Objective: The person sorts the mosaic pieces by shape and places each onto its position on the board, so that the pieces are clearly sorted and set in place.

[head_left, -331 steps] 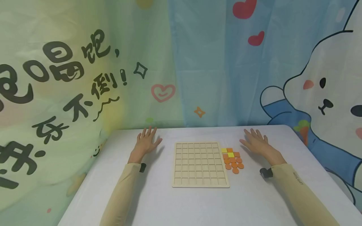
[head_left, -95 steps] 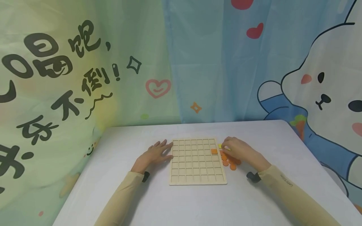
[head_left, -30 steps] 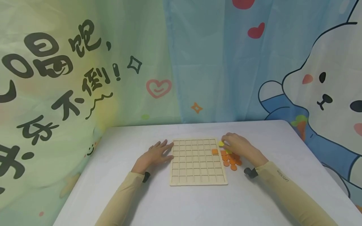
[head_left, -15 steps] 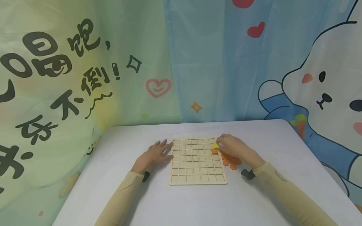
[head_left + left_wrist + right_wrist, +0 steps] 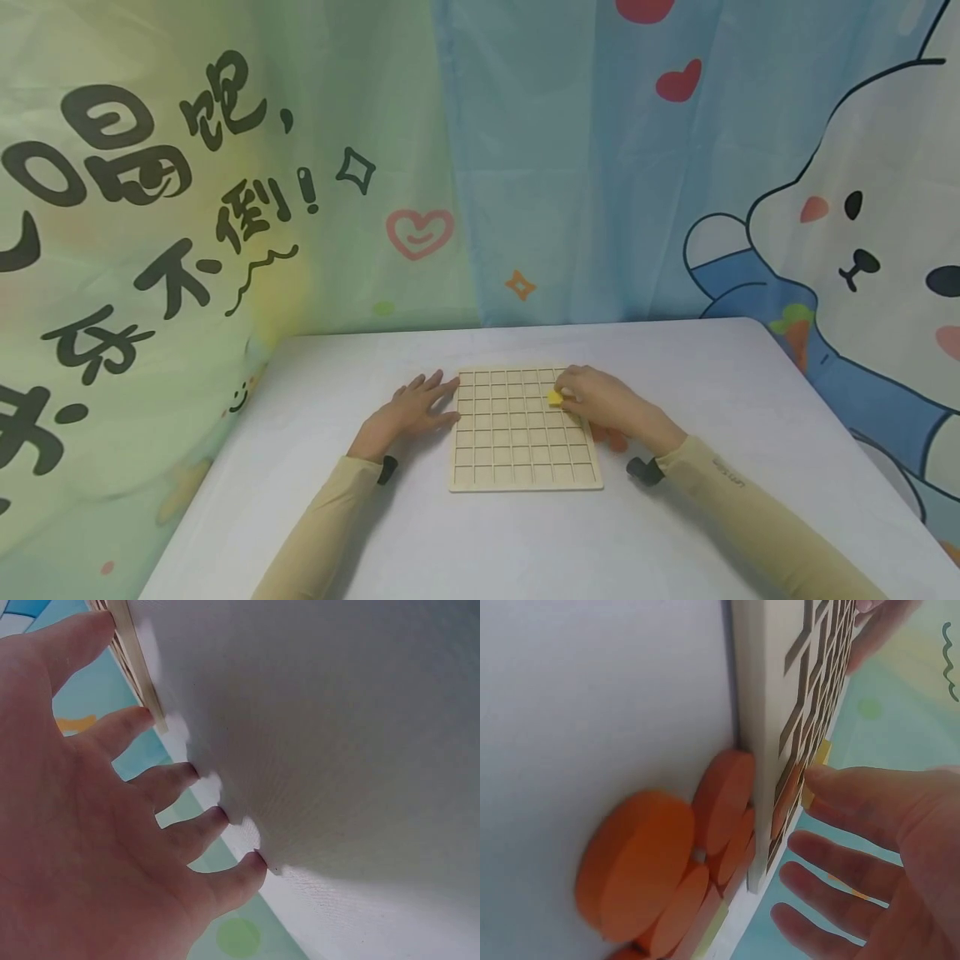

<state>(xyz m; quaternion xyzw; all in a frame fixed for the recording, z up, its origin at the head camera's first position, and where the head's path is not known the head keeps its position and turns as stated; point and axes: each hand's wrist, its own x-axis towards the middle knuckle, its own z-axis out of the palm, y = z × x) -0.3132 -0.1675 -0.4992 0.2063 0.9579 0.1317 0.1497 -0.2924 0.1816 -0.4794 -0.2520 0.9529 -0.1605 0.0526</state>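
A pale wooden grid board (image 5: 517,482) lies on the white table. My right hand (image 5: 611,406) pinches a yellow square tile (image 5: 554,398) between thumb and fingertip, over a cell near the board's right side. In the right wrist view the thumb presses against that tile, and the other fingers are spread. An orange square tile (image 5: 785,801) sits in a cell close to the right edge; my right hand hides it from the head view. My left hand (image 5: 405,419) has its fingers spread, with thumb and index fingertips at the board's left edge (image 5: 139,667).
Orange round discs (image 5: 649,862) lie against the board's right side, partly under my right hand in the head view. A yellow square tile (image 5: 711,930) lies among them. A printed curtain (image 5: 525,167) hangs behind the table (image 5: 420,533).
My right hand picked up a yellow square tile from the pile and carried it left over the board. An orange square tile was set in the board earlier. My left hand moved to the board's edge.
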